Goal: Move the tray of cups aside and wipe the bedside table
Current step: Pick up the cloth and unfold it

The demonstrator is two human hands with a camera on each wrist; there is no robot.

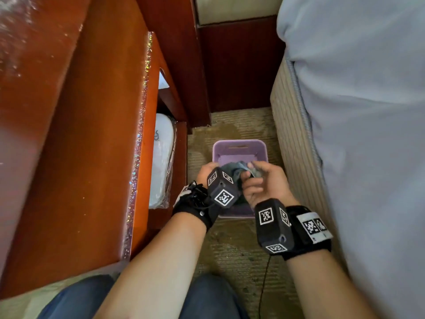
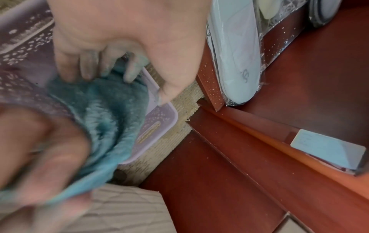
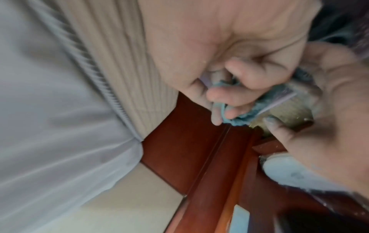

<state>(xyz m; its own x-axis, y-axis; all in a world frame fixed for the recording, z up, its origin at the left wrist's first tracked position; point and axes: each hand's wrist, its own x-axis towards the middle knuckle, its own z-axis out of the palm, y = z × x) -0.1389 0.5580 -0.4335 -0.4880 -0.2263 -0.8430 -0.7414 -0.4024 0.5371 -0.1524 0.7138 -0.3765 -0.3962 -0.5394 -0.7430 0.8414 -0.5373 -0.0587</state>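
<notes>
Left hand [image 1: 207, 172]: forearm extended forward and down, fingers [image 2: 87, 66] curled, gripping cloth [image 2: 103, 100] | Right hand [image 1: 264, 180]: palm turned up, fingers [image 3: 231, 96] curled, pinching same cloth | Hands close together, nearly touching | Wrists: black strap with marker cube on each | Legs: in blue jeans, below forearms

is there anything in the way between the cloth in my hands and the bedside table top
Nothing visible blocks it. Both the left hand and the right hand grip the blue cloth over the purple basin on the floor. The bedside table stands to the left, higher up, and the part of its top in view looks bare.
</notes>
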